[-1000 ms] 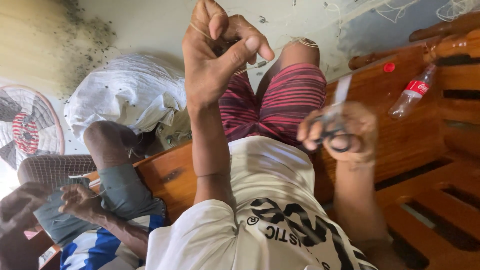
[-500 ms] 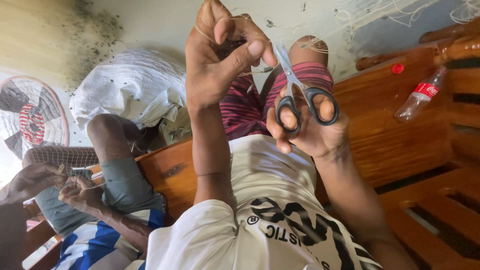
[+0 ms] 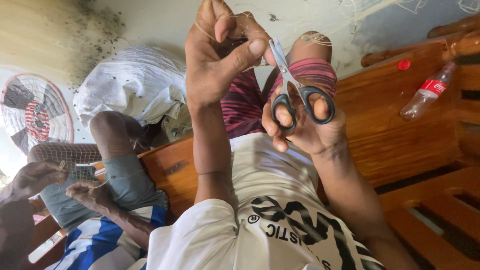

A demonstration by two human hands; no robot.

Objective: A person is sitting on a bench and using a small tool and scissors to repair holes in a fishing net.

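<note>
A fine pale net thread [image 3: 235, 22] is pinched between the thumb and forefinger of the left hand [image 3: 220, 60], held up high in front of the person's raised knees; the fingers are closed tight on it, with loops of the same line running over the knuckles. It looks nearly weightless, limp and slippery, so it probably has to be kept taut between pinch points close to where the blades meet it, or it would just fold away from the edge. The right hand [image 3: 305, 125] holds a small pair of black-handled scissors [image 3: 295, 92], thumb and a finger through the rings, the blades almost together with their tips right beside the left thumb, at the thread. The scissors are stiff and light, safely gripped by the rings.

Below the hands lie the person's white printed shirt [image 3: 280, 210] and striped red shorts [image 3: 250, 105], on a wooden bench [image 3: 390, 130] that also carries a clear plastic bottle [image 3: 425, 95] and a loose red cap [image 3: 404, 64]. To the side another person's hands [image 3: 60, 182] work at a piece of netting, near a white sack [image 3: 130, 85] and a floor fan [image 3: 35, 115]
</note>
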